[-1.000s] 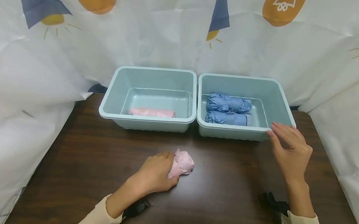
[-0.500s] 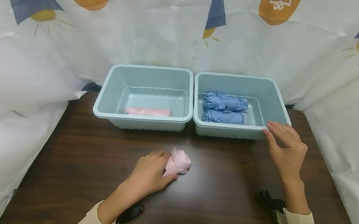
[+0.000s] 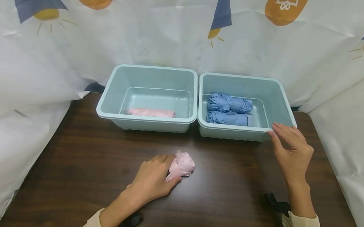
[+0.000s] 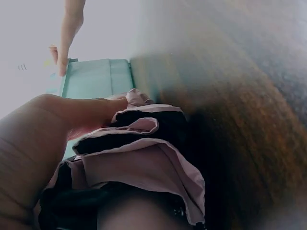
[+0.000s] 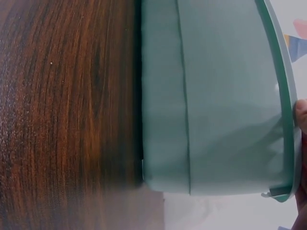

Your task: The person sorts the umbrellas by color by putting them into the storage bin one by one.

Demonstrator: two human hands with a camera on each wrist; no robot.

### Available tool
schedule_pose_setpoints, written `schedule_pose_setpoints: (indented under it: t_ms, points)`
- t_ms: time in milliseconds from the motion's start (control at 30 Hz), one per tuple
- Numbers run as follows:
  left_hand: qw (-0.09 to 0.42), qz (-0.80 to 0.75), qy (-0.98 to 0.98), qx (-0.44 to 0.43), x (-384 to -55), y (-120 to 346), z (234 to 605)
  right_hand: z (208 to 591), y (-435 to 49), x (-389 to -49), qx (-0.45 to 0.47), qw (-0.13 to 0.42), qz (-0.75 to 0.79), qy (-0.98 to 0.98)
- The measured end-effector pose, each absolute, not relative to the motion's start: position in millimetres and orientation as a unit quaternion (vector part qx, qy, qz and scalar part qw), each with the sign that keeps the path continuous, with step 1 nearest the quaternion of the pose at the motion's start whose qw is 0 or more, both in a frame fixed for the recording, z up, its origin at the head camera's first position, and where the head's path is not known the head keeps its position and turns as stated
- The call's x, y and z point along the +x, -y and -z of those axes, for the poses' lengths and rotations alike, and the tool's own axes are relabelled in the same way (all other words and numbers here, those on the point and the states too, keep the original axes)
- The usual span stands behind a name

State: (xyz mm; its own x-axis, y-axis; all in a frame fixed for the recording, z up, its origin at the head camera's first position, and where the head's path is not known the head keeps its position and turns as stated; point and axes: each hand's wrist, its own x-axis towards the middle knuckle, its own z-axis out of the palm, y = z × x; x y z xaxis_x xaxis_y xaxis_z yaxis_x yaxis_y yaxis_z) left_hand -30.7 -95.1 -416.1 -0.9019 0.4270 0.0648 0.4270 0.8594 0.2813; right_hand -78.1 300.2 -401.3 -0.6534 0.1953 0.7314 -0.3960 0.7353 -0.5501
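Note:
My left hand (image 3: 153,178) holds a pink folded umbrella (image 3: 183,163) on the table, fingers over its far side and thumb along its near side. In the left wrist view, loose folds of the umbrella (image 4: 139,163) show a black inner face. My right hand (image 3: 294,154) grips the front rim of the right light-blue bin (image 3: 230,133) near its right corner, thumb outside. Two blue rolled umbrellas (image 3: 229,103) lie side by side in that bin. A pink rolled umbrella (image 3: 151,112) lies along the front of the left bin (image 3: 151,126), partly hidden by its rim.
Both bins stand side by side at the back of the dark wood table (image 3: 221,196). A white printed curtain (image 3: 161,31) hangs behind and along both sides. Black wrist straps (image 3: 277,204) sit at the cuffs.
My left thumb and fingers have spread a little on the pink umbrella, which stays in about the same place. The right hand keeps its hold on the rim. The head view has shifted slightly.

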Motion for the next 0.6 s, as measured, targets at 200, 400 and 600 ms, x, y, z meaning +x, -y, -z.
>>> schedule_pose_setpoints:
  t_ms: [200, 400, 600]
  points:
    - [0.01, 0.127, 0.965, -0.229, -30, 96, 414, 403, -301, -78, 0.056, 0.411, -0.362, 0.835]
    - [-0.003, 0.118, 0.963, -0.242, -30, 103, 406, 404, -302, -79, 0.058, 0.408, -0.365, 0.835]
    - [-0.005, 0.112, 0.963, -0.245, -32, 111, 395, 403, -302, -79, 0.055, 0.407, -0.363, 0.836]
